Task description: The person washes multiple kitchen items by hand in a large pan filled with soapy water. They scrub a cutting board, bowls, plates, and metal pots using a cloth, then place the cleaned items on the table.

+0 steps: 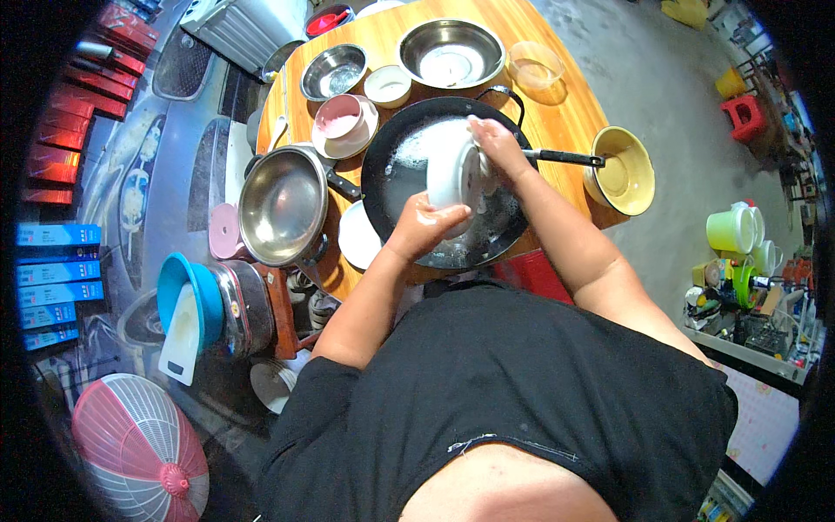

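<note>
White bowl: tipped on edge between both hands, over the black wok.
Left hand: closed round the near edge, thumb on the right-facing side, suds on the skin.
Right hand: partly curled, touching the far edge; cannot tell how firmly.
Suds: floating in the wok, likely making for a slippery rim; best to grip firmly with the left, rub round with the right, and stay low over the water.
Long handle: near the right wrist; better not to knock.
</note>
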Motion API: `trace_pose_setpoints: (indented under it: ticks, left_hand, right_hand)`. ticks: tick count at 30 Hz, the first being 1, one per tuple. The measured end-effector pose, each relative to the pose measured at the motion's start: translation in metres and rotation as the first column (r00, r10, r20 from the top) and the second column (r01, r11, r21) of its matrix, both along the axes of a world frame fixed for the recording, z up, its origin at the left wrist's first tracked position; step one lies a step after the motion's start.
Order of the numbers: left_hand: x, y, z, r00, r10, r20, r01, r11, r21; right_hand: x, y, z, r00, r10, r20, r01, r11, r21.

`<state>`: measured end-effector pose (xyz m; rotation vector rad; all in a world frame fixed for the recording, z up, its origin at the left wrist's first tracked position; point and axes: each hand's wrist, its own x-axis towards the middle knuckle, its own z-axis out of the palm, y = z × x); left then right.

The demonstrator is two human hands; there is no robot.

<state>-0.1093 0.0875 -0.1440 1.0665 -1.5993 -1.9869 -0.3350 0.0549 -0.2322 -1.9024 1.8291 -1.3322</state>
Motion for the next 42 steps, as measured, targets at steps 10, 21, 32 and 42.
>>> trace_pose_setpoints:
  ticks: [10,21,32,42]
  left_hand:
    - [-0.01,-0.047,-0.02,0.744,0.562,-0.362,-0.48,0.826,0.296]
    - [-0.03,-0.024,0.01,0.954,-0.086,0.287,0.299,0.293,-0.908]
    - [-0.05,-0.015,0.006,0.958,0.053,0.28,0.271,0.134,-0.953]
    - [-0.001,0.026,-0.078,0.606,-0.15,0.781,0.691,0.586,-0.423]
  right_hand:
    - [0.084,0.071,-0.032,0.772,-0.195,0.605,0.005,0.953,0.302]
    - [0.008,0.08,0.114,0.566,-0.172,0.806,-0.28,0.88,0.384]
    - [-0.133,0.072,0.129,0.305,-0.244,0.921,-0.202,0.928,0.313]
    - [-0.26,0.026,0.054,0.716,-0.557,0.421,0.169,0.723,0.67]
